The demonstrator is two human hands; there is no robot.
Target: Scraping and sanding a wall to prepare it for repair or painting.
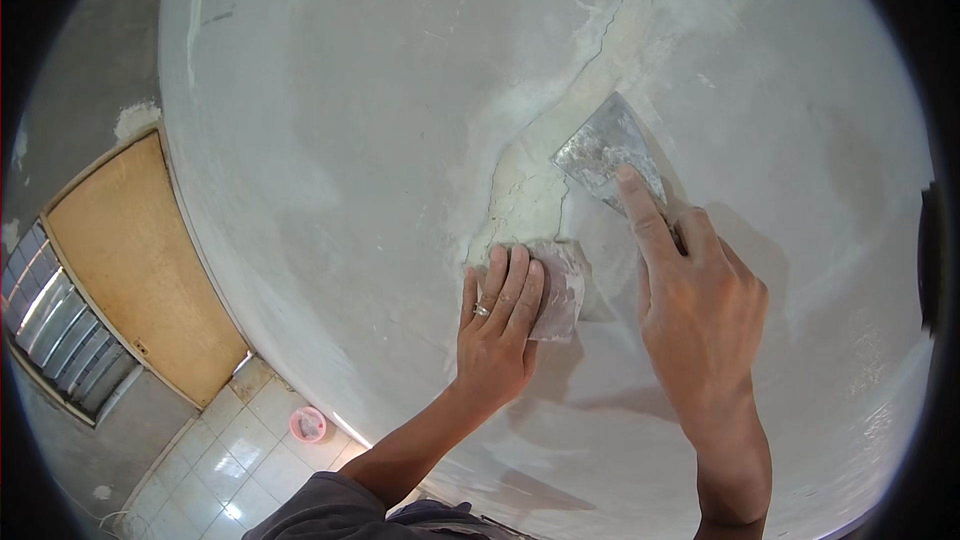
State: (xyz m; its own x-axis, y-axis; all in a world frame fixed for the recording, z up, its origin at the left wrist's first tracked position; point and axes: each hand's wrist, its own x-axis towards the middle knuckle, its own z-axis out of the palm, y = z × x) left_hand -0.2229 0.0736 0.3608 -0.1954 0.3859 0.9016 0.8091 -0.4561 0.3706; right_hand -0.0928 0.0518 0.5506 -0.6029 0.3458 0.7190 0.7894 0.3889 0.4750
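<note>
My right hand (pixel 701 300) grips a putty knife (pixel 611 146), its index finger stretched along the metal blade. Smeared with filler, that blade lies over the right edge of a pale filled strip (pixel 529 202) running up the grey plastered wall (pixel 375 127). Thin dark cracks trace both sides of the strip. Lower left, my left hand (pixel 499 322), with a ring on one finger, holds a flat pinkish-grey plate (pixel 556 292) at the strip's bottom end. Pale filler streaks the plate's right side. The left thumb is mostly hidden, and whether the plate touches the wall is unclear.
A yellowish wooden door (pixel 139 262) stands at the left, beside a louvred window (pixel 71 337). On the tiled floor (pixel 217 457) sits a pink tub (pixel 308 424) near the wall's foot. A dark object (pixel 928 259) shows at the right rim.
</note>
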